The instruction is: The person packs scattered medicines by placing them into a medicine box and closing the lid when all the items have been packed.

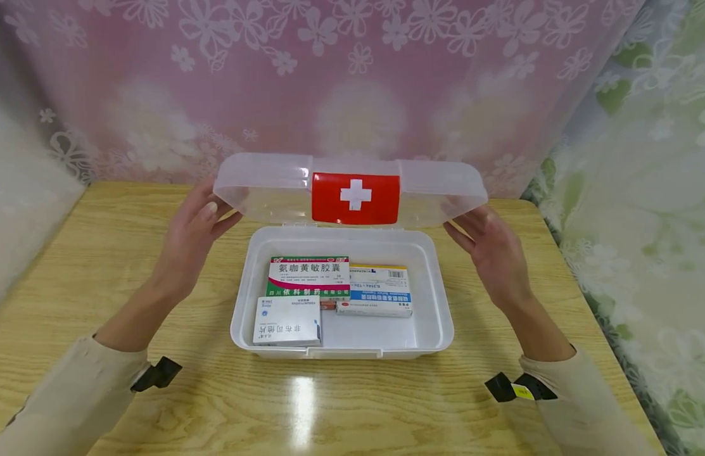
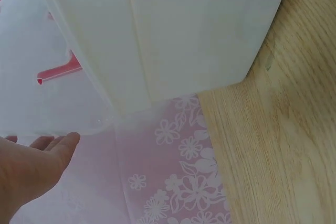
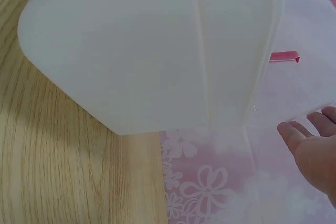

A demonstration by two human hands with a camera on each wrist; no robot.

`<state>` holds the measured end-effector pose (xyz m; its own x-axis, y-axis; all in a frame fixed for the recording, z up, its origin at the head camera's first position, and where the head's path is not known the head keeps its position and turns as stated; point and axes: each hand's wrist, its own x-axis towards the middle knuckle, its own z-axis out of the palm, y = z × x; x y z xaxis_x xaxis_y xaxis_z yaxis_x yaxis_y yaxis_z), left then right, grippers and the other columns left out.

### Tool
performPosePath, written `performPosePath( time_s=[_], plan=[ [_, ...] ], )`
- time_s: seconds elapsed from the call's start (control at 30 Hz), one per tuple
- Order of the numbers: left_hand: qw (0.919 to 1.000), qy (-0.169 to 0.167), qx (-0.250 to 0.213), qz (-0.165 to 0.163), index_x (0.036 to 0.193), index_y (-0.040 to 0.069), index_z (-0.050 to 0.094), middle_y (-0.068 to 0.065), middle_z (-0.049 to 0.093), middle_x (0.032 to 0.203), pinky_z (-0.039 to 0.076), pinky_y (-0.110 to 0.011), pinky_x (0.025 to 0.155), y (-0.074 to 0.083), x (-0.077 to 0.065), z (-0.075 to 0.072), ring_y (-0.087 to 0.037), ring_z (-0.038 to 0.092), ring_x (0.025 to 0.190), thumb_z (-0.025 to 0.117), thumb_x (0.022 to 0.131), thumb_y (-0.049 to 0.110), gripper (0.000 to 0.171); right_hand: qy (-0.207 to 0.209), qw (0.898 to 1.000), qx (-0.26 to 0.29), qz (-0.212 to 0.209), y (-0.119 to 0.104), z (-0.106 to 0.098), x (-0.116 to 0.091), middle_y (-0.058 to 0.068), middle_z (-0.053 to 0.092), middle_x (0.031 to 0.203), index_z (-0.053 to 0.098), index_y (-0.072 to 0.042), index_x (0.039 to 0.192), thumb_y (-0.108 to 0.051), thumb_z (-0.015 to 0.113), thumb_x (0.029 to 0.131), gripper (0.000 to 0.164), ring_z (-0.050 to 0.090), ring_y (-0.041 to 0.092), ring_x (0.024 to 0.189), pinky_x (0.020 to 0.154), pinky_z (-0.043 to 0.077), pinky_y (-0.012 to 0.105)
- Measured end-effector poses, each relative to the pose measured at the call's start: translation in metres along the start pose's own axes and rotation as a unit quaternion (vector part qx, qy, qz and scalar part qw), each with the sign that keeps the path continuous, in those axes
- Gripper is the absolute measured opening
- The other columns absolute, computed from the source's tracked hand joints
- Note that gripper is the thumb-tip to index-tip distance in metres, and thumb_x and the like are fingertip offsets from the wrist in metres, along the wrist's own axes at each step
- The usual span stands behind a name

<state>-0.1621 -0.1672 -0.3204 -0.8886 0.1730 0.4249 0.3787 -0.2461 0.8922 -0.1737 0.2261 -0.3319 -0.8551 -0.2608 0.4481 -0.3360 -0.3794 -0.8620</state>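
Note:
A translucent first-aid box [image 1: 342, 353] stands on the table with its lid [image 1: 266, 174] tilted up and back at the hinge. A red label [image 1: 329, 199] with a white cross marks the lid's front. My left hand [image 1: 189, 231] touches the lid's left end, some fingers behind the plastic. At the opposite end, the fingers of my right hand [image 1: 495, 253] rest against the lid, partly hidden by it. Inside the box lie a green-and-white medicine box [image 1: 309, 277], a white medicine box [image 1: 287, 322] and a blue-and-white medicine box [image 1: 381, 294]. Both wrist views show the box's side wall [image 2: 189, 30].
The box sits on a wood-grain table [image 1: 181, 405], whose far edge meets a pink flowered curtain [image 1: 352, 76]. A green-and-white patterned cloth [image 1: 660, 221] hangs along the right side. A reddish item [image 1: 328, 305] shows slightly between the medicine boxes.

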Motion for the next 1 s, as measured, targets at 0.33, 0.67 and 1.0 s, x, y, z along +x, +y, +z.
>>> performPosePath(
  time_s=[0.33,0.67,1.0],
  plan=[
    [0.9997,-0.005,-0.018,0.013,0.128,0.007,0.053,-0.01,0.052,0.124,0.037,-0.03,0.105,0.0,-0.012,0.003,-0.023,0.05,0.115,0.061,0.092,0.032,0.045,-0.01,0.999,0.029,-0.03,-0.003,0.008,-0.014,0.011,0.056,0.125,0.052,0.002,0.132,-0.02,0.047,0.102,0.037,0.051,0.025,0.121,0.105,0.037,0.035],
    [0.9972,-0.032,0.053,0.043,0.14,0.001,0.045,-0.013,0.052,0.131,0.046,-0.025,0.092,-0.003,-0.032,0.006,-0.024,0.052,0.109,0.059,0.094,0.025,0.054,-0.016,0.992,-0.107,-0.062,0.001,0.015,-0.036,0.018,0.048,0.135,0.042,0.007,0.139,-0.037,0.062,0.093,0.067,0.044,0.029,0.123,0.105,0.037,0.03],
    [0.9956,-0.048,0.057,0.057,0.143,-0.005,0.038,-0.02,0.042,0.142,0.045,-0.026,0.09,-0.011,-0.052,0.006,-0.026,0.049,0.113,0.063,0.092,0.015,0.06,-0.023,0.984,-0.162,-0.075,0.007,0.018,-0.055,0.023,0.033,0.147,0.035,0.01,0.142,-0.034,0.066,0.091,0.074,0.039,0.033,0.128,0.099,0.041,0.028]
  ],
)
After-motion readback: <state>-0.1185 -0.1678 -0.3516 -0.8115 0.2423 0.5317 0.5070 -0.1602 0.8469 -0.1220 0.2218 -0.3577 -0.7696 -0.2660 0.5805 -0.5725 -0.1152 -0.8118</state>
